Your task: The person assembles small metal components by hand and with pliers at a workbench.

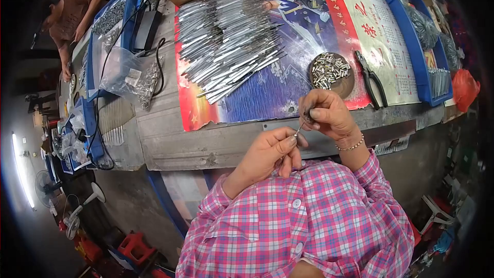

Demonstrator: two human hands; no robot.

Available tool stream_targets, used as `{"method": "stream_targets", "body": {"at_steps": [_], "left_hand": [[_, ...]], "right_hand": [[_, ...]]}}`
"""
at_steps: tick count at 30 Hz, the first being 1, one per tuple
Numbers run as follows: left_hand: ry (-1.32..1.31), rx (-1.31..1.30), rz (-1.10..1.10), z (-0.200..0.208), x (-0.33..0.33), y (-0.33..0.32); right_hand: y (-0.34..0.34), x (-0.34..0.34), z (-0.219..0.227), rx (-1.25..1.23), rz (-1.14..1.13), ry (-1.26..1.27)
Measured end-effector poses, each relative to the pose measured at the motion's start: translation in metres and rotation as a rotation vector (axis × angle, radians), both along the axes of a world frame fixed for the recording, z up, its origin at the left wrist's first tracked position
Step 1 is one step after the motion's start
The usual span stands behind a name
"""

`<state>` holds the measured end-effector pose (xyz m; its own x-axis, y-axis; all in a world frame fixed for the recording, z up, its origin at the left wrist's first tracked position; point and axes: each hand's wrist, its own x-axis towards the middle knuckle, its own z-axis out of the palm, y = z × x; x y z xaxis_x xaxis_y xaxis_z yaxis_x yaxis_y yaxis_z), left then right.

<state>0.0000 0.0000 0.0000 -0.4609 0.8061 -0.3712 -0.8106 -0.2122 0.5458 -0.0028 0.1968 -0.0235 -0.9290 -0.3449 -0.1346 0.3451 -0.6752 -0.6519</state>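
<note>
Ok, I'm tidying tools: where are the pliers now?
In the head view, the pliers lie right of centre, between the round dish and a blue tray.

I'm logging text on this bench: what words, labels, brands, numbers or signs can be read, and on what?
Poster, pale part: large red characters, wording not copied.
Poster, red strip: smaller characters, not copied.
Poster, pale part: small print, too small to read.
Clear bag, white label: too small to read.

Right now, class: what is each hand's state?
Left hand: closed, pinching a thin silvery metal piece.
Right hand: closed near its upper end; what it holds cannot be told.
</note>
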Motion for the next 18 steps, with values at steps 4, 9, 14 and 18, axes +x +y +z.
{"method": "stream_targets", "body": {"at_steps": [4, 9, 14, 18], "left_hand": [[0.009, -0.009, -0.01, 0.001, 0.001, 0.0], [-0.009, -0.006, -0.023, 0.001, 0.002, 0.0], [-0.008, -0.032, -0.039, 0.0, 0.002, 0.003], [0.028, -0.057, -0.075, -0.002, 0.001, 0.004]], "right_hand": [[0.0, 0.0, 0.002, 0.053, 0.004, 0.05], [0.005, 0.001, 0.008, 0.137, 0.029, 0.064], [0.018, -0.001, 0.02, 0.434, 0.116, 0.218], [0.021, -0.007, 0.023, 0.643, 0.195, 0.563]]}}
